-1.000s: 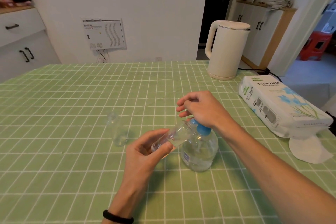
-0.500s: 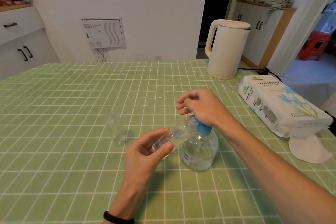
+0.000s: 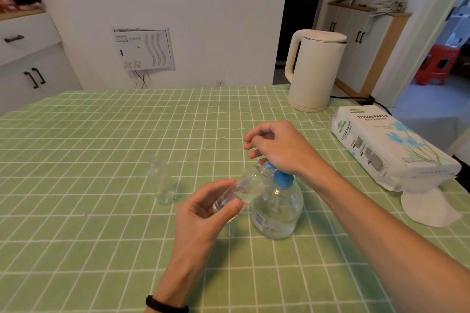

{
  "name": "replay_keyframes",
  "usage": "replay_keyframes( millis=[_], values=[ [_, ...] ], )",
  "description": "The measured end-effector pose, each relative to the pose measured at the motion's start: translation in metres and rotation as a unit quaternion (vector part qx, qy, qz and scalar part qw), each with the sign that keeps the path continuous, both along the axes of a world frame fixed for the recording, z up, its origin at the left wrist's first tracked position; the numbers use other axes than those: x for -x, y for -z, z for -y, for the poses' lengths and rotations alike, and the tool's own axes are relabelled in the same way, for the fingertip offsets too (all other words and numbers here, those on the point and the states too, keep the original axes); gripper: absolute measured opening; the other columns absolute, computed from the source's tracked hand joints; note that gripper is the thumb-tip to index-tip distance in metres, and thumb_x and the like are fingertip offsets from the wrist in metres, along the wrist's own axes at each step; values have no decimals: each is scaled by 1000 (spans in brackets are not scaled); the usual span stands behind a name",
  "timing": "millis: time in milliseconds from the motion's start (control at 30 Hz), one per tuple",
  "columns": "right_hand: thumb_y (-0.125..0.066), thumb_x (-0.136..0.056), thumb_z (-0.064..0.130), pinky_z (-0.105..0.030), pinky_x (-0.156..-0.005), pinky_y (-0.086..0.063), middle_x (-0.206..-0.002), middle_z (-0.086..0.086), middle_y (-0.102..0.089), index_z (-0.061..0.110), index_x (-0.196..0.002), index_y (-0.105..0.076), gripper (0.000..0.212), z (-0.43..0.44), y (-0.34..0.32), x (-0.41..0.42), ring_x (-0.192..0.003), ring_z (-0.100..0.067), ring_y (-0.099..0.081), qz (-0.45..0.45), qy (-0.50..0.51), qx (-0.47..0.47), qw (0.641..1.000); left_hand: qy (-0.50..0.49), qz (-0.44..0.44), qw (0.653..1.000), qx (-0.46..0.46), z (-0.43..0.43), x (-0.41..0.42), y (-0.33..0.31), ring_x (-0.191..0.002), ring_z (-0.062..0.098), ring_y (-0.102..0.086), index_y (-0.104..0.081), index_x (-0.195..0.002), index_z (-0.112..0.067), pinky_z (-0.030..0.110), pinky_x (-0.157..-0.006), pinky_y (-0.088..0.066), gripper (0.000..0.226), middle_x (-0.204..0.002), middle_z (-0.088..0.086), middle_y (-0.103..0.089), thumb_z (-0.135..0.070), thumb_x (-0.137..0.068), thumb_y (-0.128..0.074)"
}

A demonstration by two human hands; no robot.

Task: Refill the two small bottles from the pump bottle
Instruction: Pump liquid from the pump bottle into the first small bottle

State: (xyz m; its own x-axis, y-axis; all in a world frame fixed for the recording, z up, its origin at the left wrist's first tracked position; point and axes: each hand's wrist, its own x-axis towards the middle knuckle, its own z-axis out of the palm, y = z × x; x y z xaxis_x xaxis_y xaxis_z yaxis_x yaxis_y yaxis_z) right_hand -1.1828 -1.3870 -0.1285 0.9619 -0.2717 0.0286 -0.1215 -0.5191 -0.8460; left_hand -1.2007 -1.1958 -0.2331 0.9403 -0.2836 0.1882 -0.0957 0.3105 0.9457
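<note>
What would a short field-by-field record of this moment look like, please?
Left hand: holds tilted small bottle, mouth at the spout of the pump bottle
Right hand: rests on the pump head
Other small bottle: upright on the tablecloth, apart, left of the hands
Also on table: kettle, tissue pack

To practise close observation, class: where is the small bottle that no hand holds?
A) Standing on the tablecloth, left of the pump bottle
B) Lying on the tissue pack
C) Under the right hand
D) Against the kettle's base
A: the free small bottle stands upright on the tablecloth, apart from the left hand, which holds the other small bottle against the pump bottle.
</note>
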Motion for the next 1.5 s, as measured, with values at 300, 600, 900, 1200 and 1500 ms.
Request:
replay_keyframes(
  millis=[300, 600, 900, 1200, 1500],
  values=[
    [-53, -103, 5, -42, -89, -65, -97, -3, -81, 10, -101, -78, 26, 0, 9, -1, -88, -20, -80, -31, 13, -38, 999, -5, 6, 1000, -11, -2, -2, 3, -106, 22, -79, -83, -111, -26, 24, -83, -62, 42, -114, 5, -83, -30, -70, -91],
    [-57, -103, 15, -32, -78, -64, -95, 4, -81, 16, -100, -78, 21, 2, 4, 0, -84, -14, -80, -11, 15, -14, 1000, -3, 4, 1000, -4, -1, 0, 2, -109, 21, -79, -83, -110, -25, 26, -85, -63, 44, -115, 6, -82, -30, -67, -92],
    [-53, -104, 9, -35, -81, -64, -95, 0, -81, 16, -97, -77, 26, 1, 7, 1, -85, -16, -80, -21, 19, -28, 999, -3, 10, 1000, -6, 0, 0, 3, -107, 20, -79, -83, -108, -27, 25, -84, -62, 42, -113, 4, -83, -31, -66, -92],
    [-55, -104, 11, -35, -83, -65, -97, 1, -81, 15, -101, -77, 23, 1, 7, 3, -86, -16, -80, -17, 22, -17, 999, -7, 24, 1000, -4, 0, 1, 3, -105, 18, -79, -83, -107, -29, 22, -84, -62, 41, -112, 5, -83, -30, -68, -92],
    [-55, -103, 11, -32, -78, -64, -92, 5, -81, 20, -94, -77, 26, 2, 6, 0, -80, -11, -80, 0, 16, -12, 1000, -3, 20, 1000, 15, 2, 2, 2, -108, 18, -79, -83, -111, -27, 22, -85, -62, 45, -115, 5, -83, -27, -67, -92]
  ],
)
